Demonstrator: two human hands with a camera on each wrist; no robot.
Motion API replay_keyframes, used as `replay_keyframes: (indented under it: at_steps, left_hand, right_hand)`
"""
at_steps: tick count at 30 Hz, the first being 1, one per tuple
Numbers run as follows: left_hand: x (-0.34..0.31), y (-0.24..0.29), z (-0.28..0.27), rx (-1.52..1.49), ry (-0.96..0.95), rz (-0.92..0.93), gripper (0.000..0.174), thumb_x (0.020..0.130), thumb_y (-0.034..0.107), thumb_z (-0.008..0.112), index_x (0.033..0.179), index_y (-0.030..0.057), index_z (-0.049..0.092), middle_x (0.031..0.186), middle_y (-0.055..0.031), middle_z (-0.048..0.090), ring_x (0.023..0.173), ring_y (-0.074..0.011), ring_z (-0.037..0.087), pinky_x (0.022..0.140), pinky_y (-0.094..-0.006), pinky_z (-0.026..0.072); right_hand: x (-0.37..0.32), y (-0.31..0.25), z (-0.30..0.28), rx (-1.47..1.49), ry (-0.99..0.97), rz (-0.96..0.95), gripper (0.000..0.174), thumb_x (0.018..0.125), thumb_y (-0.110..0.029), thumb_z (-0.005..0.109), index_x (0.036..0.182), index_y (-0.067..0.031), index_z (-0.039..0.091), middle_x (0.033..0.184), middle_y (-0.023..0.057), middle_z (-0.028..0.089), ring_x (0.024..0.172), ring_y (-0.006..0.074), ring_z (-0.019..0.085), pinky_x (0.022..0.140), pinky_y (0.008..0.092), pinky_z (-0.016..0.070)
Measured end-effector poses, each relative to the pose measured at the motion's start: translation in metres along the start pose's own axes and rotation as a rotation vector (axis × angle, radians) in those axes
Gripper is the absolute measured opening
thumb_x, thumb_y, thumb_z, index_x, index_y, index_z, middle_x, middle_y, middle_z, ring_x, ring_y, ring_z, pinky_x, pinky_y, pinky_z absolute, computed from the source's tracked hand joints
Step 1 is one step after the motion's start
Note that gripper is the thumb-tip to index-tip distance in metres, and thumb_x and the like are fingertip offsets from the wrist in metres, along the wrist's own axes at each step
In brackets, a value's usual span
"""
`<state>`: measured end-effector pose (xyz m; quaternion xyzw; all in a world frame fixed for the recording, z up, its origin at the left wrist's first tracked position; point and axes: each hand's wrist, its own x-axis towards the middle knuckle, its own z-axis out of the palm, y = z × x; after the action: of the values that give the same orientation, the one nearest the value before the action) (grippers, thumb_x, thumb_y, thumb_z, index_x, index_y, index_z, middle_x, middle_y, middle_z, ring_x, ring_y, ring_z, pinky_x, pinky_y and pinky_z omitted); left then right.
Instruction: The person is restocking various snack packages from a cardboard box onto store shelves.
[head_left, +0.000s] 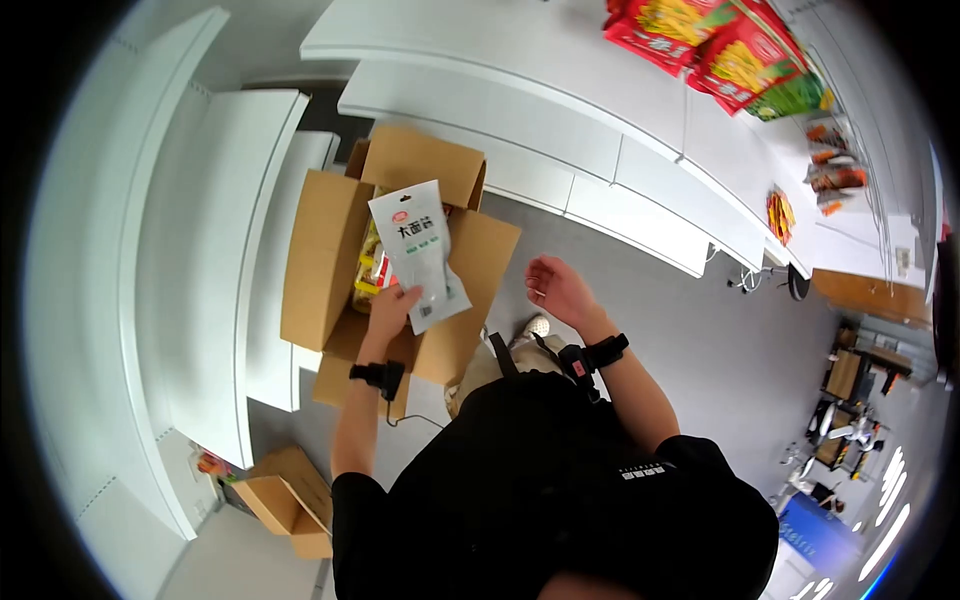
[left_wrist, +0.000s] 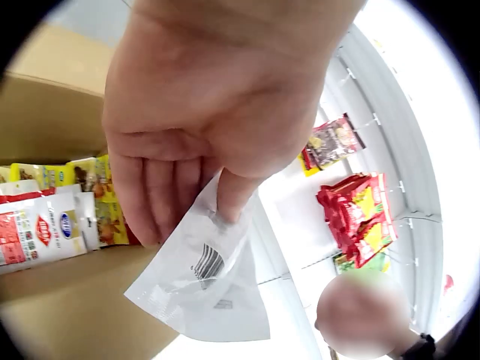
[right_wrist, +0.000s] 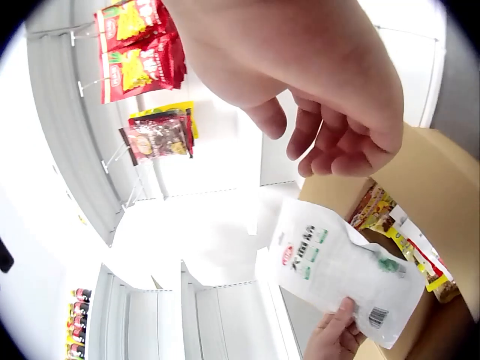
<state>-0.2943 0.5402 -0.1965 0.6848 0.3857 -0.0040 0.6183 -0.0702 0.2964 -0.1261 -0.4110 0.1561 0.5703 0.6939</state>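
Note:
Above an open cardboard box (head_left: 325,240), my left hand (head_left: 388,318) pinches a white snack bag (head_left: 412,235) with printed characters near its barcoded lower end. The thumb lies over the bag's front in the right wrist view, where the white snack bag (right_wrist: 330,262) faces the camera. My right hand (head_left: 563,292) holds nothing; its fingers are loosely curled in the air to the right of the box. Inside the box lie several yellow, red and white snack packets (left_wrist: 56,217), partly covered by the bag in the head view.
White shelves (head_left: 200,240) stand at the left and run along the top. Red snack bags (head_left: 715,50) sit on the upper right shelf, and others hang on hooks (right_wrist: 127,184). A second cardboard box (head_left: 285,500) is on the floor at lower left.

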Motion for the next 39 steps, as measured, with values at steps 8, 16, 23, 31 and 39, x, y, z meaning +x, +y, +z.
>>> replay_keyframes:
  at_steps: [8, 16, 23, 31, 39]
  left_hand:
    - [-0.032, 0.138, 0.100, -0.097, -0.273, 0.210, 0.026, 0.086, 0.023, 0.065, 0.089, -0.0029, 0.066, 0.073, 0.0014, 0.061, 0.068, -0.0064, 0.050, 0.061, -0.0246, 0.0414]
    - [-0.079, 0.233, 0.242, 0.147, -0.609, 0.294, 0.034, 0.090, 0.027, 0.061, 0.102, -0.0046, 0.064, 0.089, -0.0023, 0.064, 0.081, -0.0077, 0.055, 0.073, -0.0240, 0.0436]
    - [-0.095, 0.266, 0.369, -0.266, -0.926, 0.209, 0.052, 0.098, 0.038, 0.036, 0.127, -0.0031, 0.047, 0.123, -0.0132, 0.056, 0.108, -0.0233, 0.056, 0.093, -0.0358, 0.0440]
    - [-0.144, 0.334, 0.491, -0.352, -1.463, 0.252, 0.064, 0.093, 0.046, 0.044, 0.137, 0.0008, 0.033, 0.131, -0.0161, 0.048, 0.117, -0.0232, 0.050, 0.095, -0.0343, 0.0423]
    - [-0.133, 0.367, 0.537, -0.180, -1.279, 0.212, 0.034, 0.087, 0.009, 0.058, 0.119, -0.0022, 0.050, 0.112, -0.0085, 0.060, 0.101, -0.0168, 0.058, 0.090, -0.0311, 0.0444]
  right_hand:
    - [-0.093, -0.038, 0.006, -0.415, 0.031, -0.292, 0.050, 0.088, -0.037, 0.060, 0.123, -0.0034, 0.047, 0.108, 0.0032, 0.058, 0.092, 0.0108, 0.052, 0.078, 0.0281, 0.0421]
    - [-0.214, -0.077, -0.094, -0.412, 0.031, -0.617, 0.039, 0.090, -0.025, 0.058, 0.119, 0.0021, 0.053, 0.107, 0.0053, 0.061, 0.100, 0.0124, 0.054, 0.089, 0.0276, 0.0415]
    - [-0.319, -0.097, -0.176, -0.117, 0.057, -0.685, 0.036, 0.093, -0.023, 0.054, 0.118, 0.0023, 0.055, 0.109, 0.0085, 0.063, 0.100, 0.0144, 0.058, 0.089, 0.0287, 0.0438]
    - [-0.350, -0.102, -0.223, 0.083, -0.107, -0.711, 0.028, 0.091, -0.019, 0.054, 0.108, 0.0025, 0.057, 0.094, 0.0125, 0.064, 0.079, 0.0194, 0.063, 0.071, 0.0291, 0.0519]
    - [-0.359, -0.128, -0.271, -0.158, 0.058, -0.789, 0.037, 0.091, -0.023, 0.057, 0.121, -0.0007, 0.052, 0.112, 0.0120, 0.060, 0.100, 0.0198, 0.061, 0.084, 0.0321, 0.0503]
